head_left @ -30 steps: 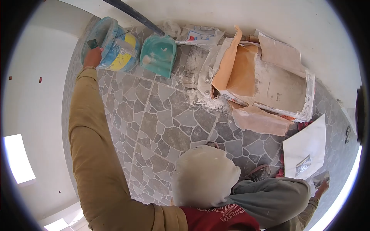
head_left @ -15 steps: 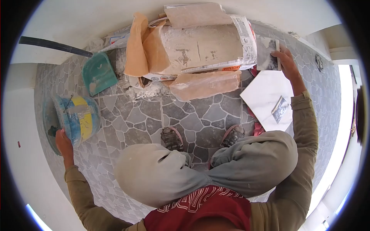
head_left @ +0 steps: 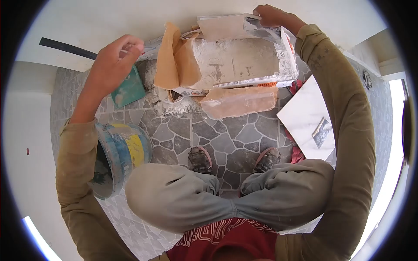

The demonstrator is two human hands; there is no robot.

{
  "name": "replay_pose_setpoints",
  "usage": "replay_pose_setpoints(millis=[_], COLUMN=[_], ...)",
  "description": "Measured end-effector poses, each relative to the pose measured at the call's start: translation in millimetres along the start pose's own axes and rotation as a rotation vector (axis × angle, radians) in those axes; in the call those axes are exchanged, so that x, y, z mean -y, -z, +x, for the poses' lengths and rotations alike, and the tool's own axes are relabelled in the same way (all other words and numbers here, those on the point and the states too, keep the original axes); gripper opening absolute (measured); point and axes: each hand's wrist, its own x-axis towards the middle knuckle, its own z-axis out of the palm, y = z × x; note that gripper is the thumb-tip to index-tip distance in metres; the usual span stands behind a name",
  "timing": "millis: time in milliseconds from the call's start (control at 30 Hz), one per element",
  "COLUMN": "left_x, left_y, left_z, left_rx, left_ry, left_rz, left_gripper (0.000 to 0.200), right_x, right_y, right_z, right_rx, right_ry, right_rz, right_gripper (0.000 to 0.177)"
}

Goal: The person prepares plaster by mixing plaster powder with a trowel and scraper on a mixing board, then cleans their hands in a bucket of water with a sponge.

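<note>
My right hand is closed around the edge or handle of a flat plastering trowel smeared with grey. The trowel is over the back right corner of a torn-open paper sack filled with pale powder. My left hand is raised to the left of the sack, above a green dustpan. Its fingers are curled in and slightly blurred; what they hold, if anything, I cannot make out. Below my left forearm, a blue bucket with a yellow band lies tipped on its side.
A white tile with a small dark-and-white piece on it lies at the right, over red cloth. Spilled powder marks the stone-patterned floor. A white wall rises behind the sack.
My left hand has let go of the bucket's rim and risen up and right. My right hand has carried the trowel from beside the sack to its back right corner. The bucket appears nearer.
</note>
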Motion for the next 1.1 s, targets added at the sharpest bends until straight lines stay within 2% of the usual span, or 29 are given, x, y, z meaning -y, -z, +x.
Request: replay_pose_setpoints(millis=[33,67,100,133,167,233,300,367,433,500,533,600,633,700,833,900,1033,1100], left_x=[-6.1,4.3,-5.5,-12.3,-14.0,-10.9,5.3,36.0,150.2,142.1,150.3,153.4,152.9,119.5,92.8,83.6,39.9,23.9], left_y=[-21.7,-51.5,-72.3,-99.3,-125.5,-163.3,-187.4,-194.0,-191.2,-145.7,-142.9,-140.8,-141.2,-136.9,-132.8,-124.4,-115.3,-111.5], left_z=[44.8,94.4,135.8,161.9,175.5,179.9,180.3,174.5,197.0,181.4,178.2,171.2,174.1,173.8,169.7,168.8,163.1,164.9], left_rx=[-0.001,-0.098,0.031,0.021,0.012,0.042,0.082,0.053,0.03,0.329,0.327,0.084,0.086,0.025,0.035,0.049,0.083,0.168], left_ry=[-0.014,-0.112,0.04,0.114,0.195,0.264,0.315,0.419,0.537,0.478,0.481,0.438,0.436,0.321,0.277,0.265,0.238,0.223], left_rz=[0.055,0.205,0.257,0.33,0.403,0.497,0.645,0.776,0.479,0.339,0.344,0.076,0.08,0.323,0.411,0.426,0.421,0.404], left_gripper=[0.042,0.058,0.08,0.09,0.101,0.105,0.107,0.11,0.094,0.068,0.068,0.048,0.048,0.048,0.044,0.04,0.039,0.039], right_x=[13.5,-11.5,-44.3,-69.4,-75.2,-73.5,-51.8,-77.7,-98.3,-103.6,-104.6,-104.6,-105.2,-97.9,-86.7,-83.0,-75.0,-51.2], right_y=[25.9,8.0,-17.4,-39.4,-54.2,-55.2,-45.0,-59.8,-79.3,-84.4,-87.6,-93.5,-95.9,-96.6,-98.2,-99.9,-92.2,-70.3], right_z=[-4.0,24.3,52.1,65.3,59.8,16.2,-33.1,-53.5,-74.8,-85.1,-83.6,-80.6,-79.6,-77.3,-74.6,-76.0,-77.7,-83.8], right_rx=[0.099,0.05,-0.047,-0.145,-0.263,-0.272,-0.243,-0.2,-0.136,-0.221,-0.223,-0.172,-0.173,-0.167,-0.102,-0.236,-0.255,-0.056], right_ry=[-0.021,0.009,0.074,0.143,-0.018,-0.016,-0.464,-0.472,-0.464,-0.491,-0.489,-0.466,-0.469,-0.432,-0.409,-0.337,-0.284,-0.348], right_rz=[-0.053,-0.11,-0.206,-0.298,-0.159,-0.15,0.439,0.353,0.269,0.226,0.231,0.233,0.238,0.248,0.215,0.139,0.127,0.216], right_gripper=[0.032,0.026,0.024,0.023,0.021,0.034,0.035,0.037,0.041,0.054,0.054,0.065,0.065,0.067,0.07,0.059,0.053,0.06])
